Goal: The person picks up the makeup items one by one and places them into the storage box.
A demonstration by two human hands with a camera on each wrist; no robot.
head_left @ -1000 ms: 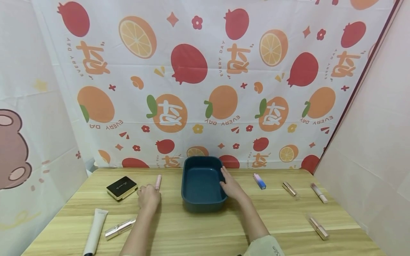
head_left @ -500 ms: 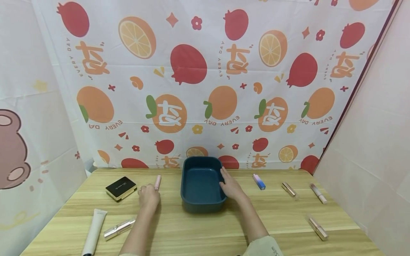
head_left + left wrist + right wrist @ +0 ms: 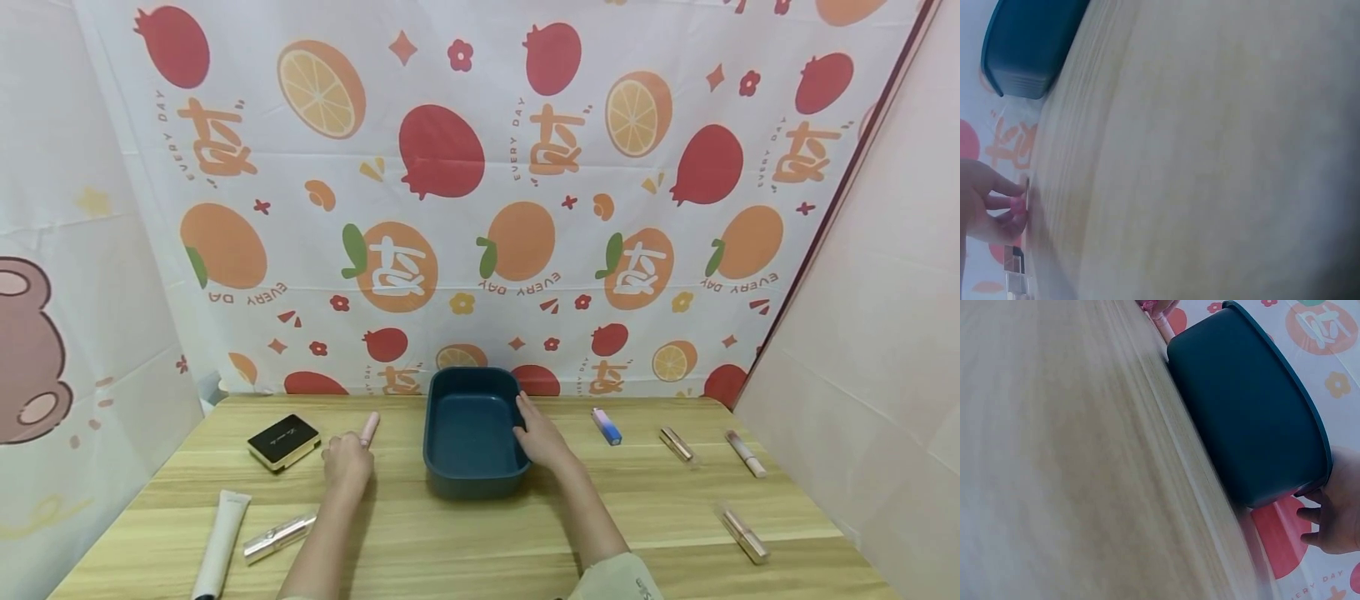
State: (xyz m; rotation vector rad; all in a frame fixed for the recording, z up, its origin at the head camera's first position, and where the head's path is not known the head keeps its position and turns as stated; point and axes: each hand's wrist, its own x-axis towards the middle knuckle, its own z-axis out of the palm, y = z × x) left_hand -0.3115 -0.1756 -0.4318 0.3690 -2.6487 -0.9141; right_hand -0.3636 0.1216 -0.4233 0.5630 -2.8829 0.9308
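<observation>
My left hand (image 3: 347, 461) is low over the table's left half, its fingertips pinching the near end of a slim pink cosmetic tube (image 3: 370, 427). The tube lies at a slant, with its far end pointing away. In the left wrist view a pink tip (image 3: 1017, 205) shows between the fingers; the rest is mostly covered. A deep dark teal plastic bin (image 3: 480, 487) stands at the centre, nothing visible inside. My right hand (image 3: 546, 437) grips its right rim, thumb over the inner side. In the right wrist view, other fingers (image 3: 1311, 515) spread outside the bin's wall.
Left of the hands lie a black compact (image 3: 285, 440), a white squeeze tube (image 3: 222, 537) and a silver tube (image 3: 279, 537). To the right are a blue-pink tube (image 3: 607, 426), two gold lipsticks (image 3: 678, 444) and a pale lip gloss (image 3: 746, 453). A printed cloth (image 3: 510, 333) hangs behind the table.
The pink tube's far end has swung slightly right under my left fingers. My right hand and the bin have stayed put.
</observation>
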